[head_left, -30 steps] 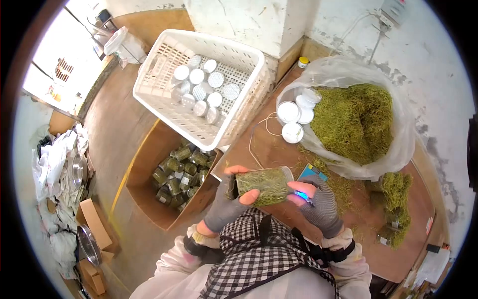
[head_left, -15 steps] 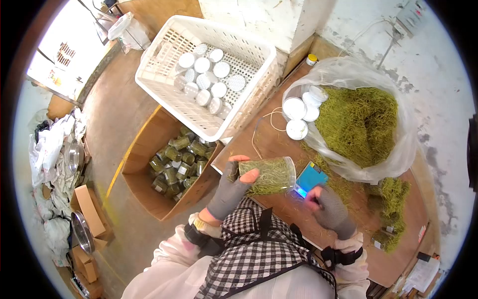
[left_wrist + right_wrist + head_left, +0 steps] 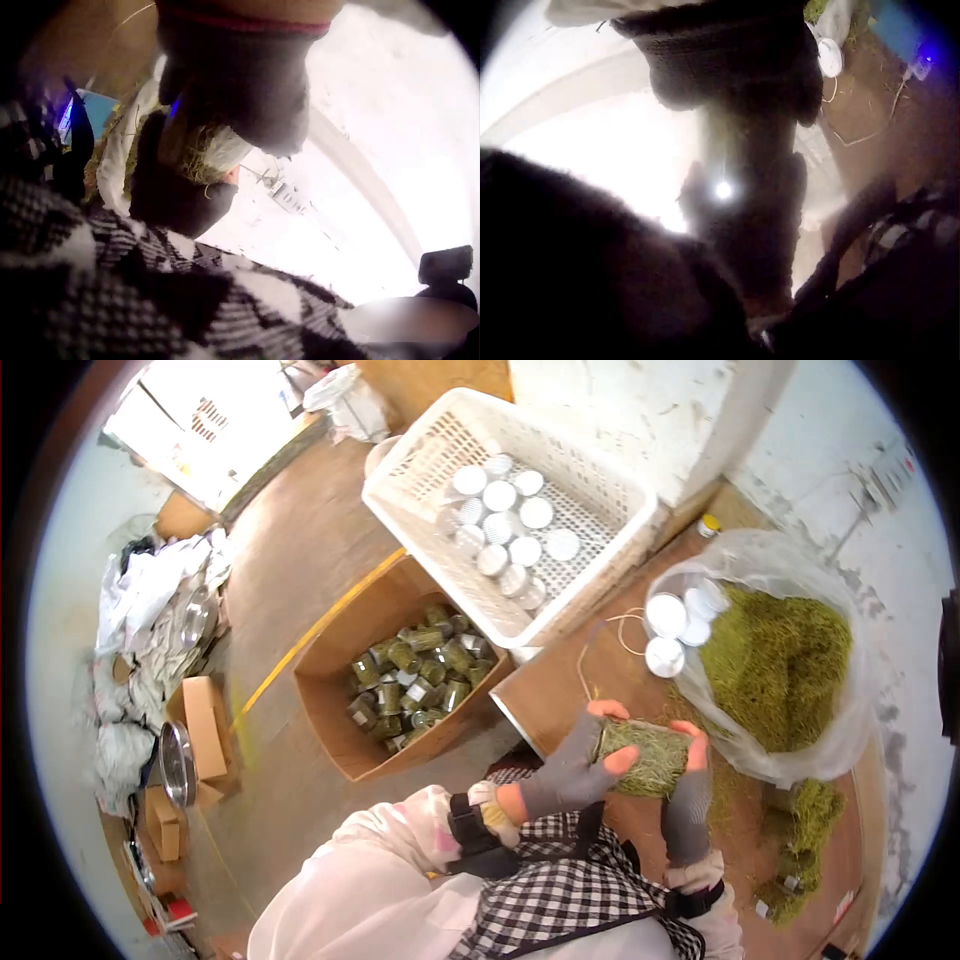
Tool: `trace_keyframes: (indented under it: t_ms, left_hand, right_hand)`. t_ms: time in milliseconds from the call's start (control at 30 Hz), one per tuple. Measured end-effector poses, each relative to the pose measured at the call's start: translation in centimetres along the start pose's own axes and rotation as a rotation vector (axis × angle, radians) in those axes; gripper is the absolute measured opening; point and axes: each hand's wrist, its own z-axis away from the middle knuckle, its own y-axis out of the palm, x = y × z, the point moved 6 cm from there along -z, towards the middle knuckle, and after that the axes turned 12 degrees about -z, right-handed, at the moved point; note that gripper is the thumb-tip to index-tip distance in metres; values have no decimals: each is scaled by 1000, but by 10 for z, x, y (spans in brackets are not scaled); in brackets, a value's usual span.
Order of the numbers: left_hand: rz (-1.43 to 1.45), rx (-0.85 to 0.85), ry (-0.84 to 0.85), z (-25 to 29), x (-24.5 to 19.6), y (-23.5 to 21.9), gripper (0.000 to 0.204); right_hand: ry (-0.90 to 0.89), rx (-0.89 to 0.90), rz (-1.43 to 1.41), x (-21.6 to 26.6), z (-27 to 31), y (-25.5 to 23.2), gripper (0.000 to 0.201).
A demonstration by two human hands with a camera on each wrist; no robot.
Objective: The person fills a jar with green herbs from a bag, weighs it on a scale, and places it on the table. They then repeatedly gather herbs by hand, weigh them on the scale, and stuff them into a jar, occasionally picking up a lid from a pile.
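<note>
A clear jar [image 3: 648, 762] packed with dried green strands lies on its side between both hands, above the table. My left hand [image 3: 568, 768], in a grey fingerless glove, grips its left end, thumb across the near side. The gloved right hand [image 3: 688, 808] holds the opposite end, fingers at the far edge. In the left wrist view the jar [image 3: 202, 157] shows between the dark gloves. The right wrist view is dim, with the jar [image 3: 742, 131] partly hidden by them. A blue box [image 3: 96, 112] with a lit blue lamp stands nearby.
A clear bag [image 3: 720, 735] of dried strands and several white lids [image 3: 666, 614] is on the table [image 3: 560, 685]. A white basket [image 3: 600, 610] holds several lidded jars; a cardboard box [image 3: 325, 700] holds several filled ones. Loose strands and jars [image 3: 805, 830] lie at right.
The right hand has left the blue lamp and come to the jar's right end. Both hands and the jar appear farther right as the head view has turned.
</note>
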Motion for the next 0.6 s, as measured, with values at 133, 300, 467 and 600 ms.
trace_keyframes:
  t_ms: [133,300,467,600]
  left_hand:
    - [752,12,-563,9,59,8,40]
    - [-115,-245,-378,38,52,-27,39]
    - [-650,-103,-132,42,39,-67,48]
    - [-1221,-453,-209,85,88,-178,74]
  right_hand:
    - [-334,94,470,15,8,15,40]
    - [-199,307,301,-28,-5,26,35]
    - [483,247,353,-121,-38,-18,50]
    - [162,178,12,-103,-35,-127,40]
